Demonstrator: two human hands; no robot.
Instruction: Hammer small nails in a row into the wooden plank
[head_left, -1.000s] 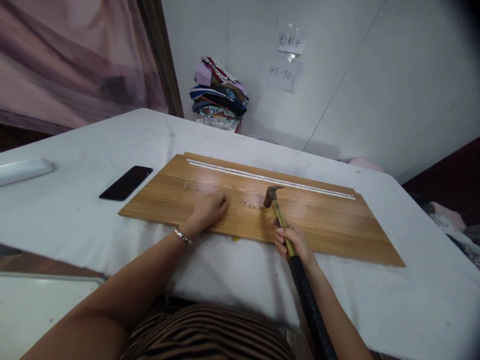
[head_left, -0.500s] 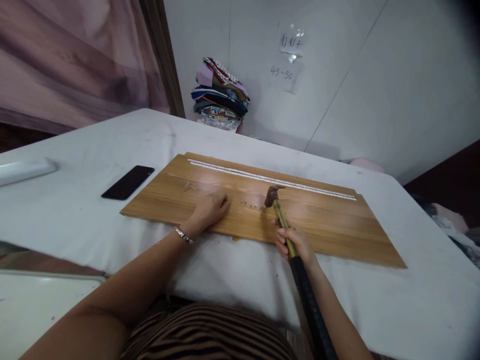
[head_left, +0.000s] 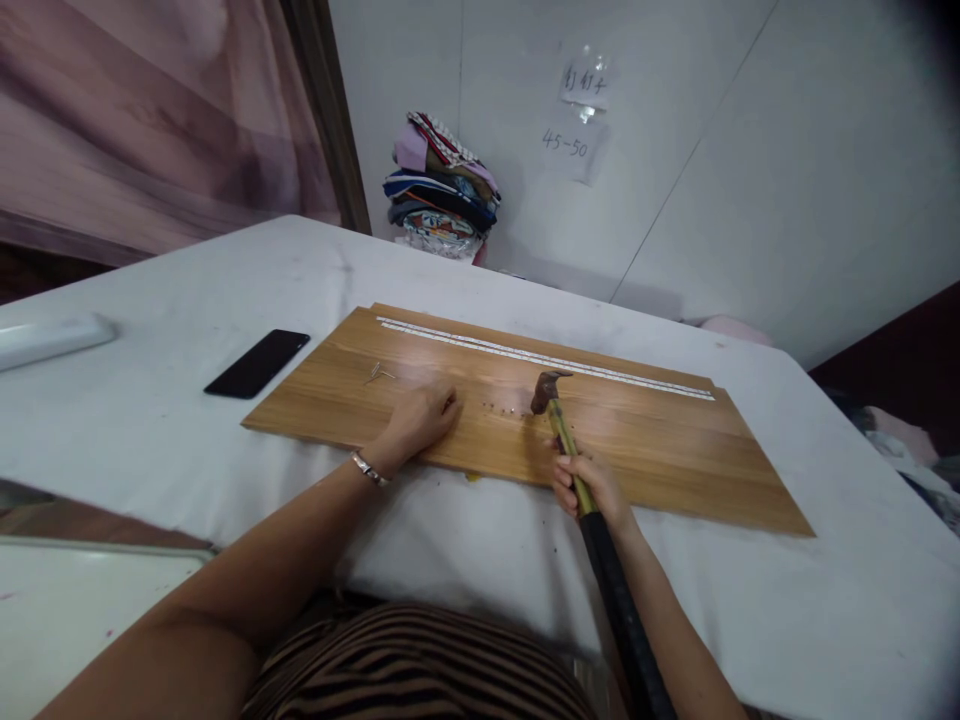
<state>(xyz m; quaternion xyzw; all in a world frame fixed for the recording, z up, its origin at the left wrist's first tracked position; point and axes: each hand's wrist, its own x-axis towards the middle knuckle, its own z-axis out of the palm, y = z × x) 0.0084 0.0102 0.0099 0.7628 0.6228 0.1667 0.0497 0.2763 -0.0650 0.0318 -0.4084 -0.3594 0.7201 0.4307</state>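
My right hand [head_left: 586,484] is wrapped round the yellow part of a claw hammer [head_left: 564,432], whose black grip runs back along my forearm. The rusty head is low over the wooden board [head_left: 675,450]; whether it touches the wood I cannot tell. A short row of small nail heads [head_left: 512,410] shows in the board just left of the hammer head. My left hand [head_left: 424,418] rests on the board with its fingers curled closed, and anything inside them is hidden. A few loose nails [head_left: 379,372] lie on the board beyond that hand.
Two white printed strips [head_left: 540,360] run along the board's far side. A black phone [head_left: 259,364] lies left of the board on the white-covered table [head_left: 172,290]. Folded cloths [head_left: 442,190] are stacked against the wall, near paper notes [head_left: 576,150]. A white object [head_left: 52,340] sits far left.
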